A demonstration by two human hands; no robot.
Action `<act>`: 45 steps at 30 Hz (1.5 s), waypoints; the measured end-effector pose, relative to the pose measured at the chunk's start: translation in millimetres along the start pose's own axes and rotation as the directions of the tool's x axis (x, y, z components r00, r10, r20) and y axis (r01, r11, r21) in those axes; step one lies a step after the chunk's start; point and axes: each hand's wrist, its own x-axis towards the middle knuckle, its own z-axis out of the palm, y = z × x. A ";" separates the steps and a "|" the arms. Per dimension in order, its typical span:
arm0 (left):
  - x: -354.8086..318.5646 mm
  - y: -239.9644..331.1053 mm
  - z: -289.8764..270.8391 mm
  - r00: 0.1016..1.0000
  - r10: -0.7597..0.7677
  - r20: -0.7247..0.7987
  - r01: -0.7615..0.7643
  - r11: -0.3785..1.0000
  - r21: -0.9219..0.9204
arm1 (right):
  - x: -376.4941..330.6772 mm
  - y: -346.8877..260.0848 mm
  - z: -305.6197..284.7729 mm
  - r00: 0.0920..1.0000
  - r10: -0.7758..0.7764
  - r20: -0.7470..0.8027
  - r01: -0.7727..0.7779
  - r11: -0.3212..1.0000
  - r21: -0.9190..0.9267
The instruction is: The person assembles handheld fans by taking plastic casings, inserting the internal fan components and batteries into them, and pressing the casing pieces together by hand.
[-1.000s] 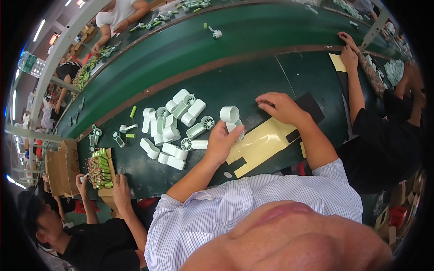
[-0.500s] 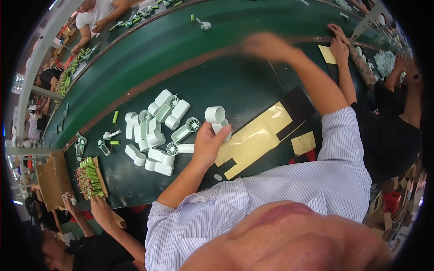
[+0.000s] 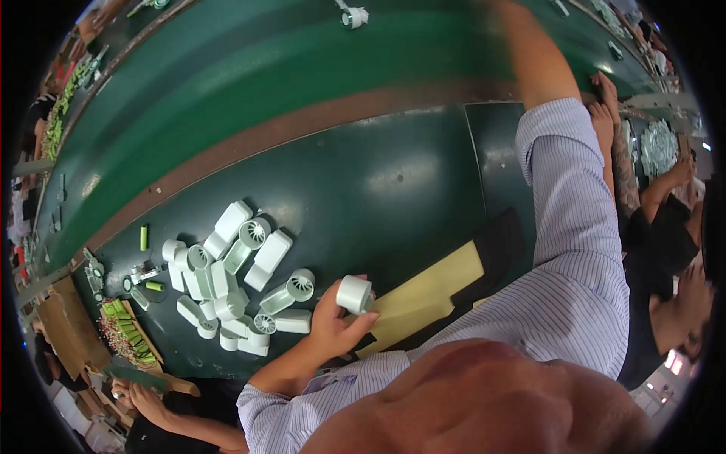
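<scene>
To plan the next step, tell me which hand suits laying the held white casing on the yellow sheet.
Probably left: the left hand holds the white casing near the yellow sheet, while the right arm is stretched away over the green belt.

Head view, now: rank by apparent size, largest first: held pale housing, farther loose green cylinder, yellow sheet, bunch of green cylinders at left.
1. Yellow sheet
2. Bunch of green cylinders
3. Pale housing, partly hidden by the left hand
4. Farther loose green cylinder
</scene>
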 end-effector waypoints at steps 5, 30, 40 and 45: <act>-0.5 -11.6 -7.3 0.999 -0.022 -0.039 0.017 0.993 -0.117 | 33.0 13.1 -35.0 0.889 -0.272 0.369 0.011 0.817 0.577; -22.4 18.1 16.4 0.895 0.213 -0.392 -0.327 0.911 -0.252 | -345.9 -300.1 -53.5 0.847 -0.475 -0.238 0.507 0.857 0.093; -7.1 38.7 6.4 0.840 0.347 -0.417 -0.528 0.700 -0.480 | -504.7 -430.7 -22.8 0.851 -0.390 -0.351 0.488 0.834 0.259; -11.3 38.4 -5.3 0.845 0.469 -0.257 -0.531 0.678 -0.509 | -505.5 -439.8 -44.5 0.947 -0.215 0.240 -0.239 0.032 0.970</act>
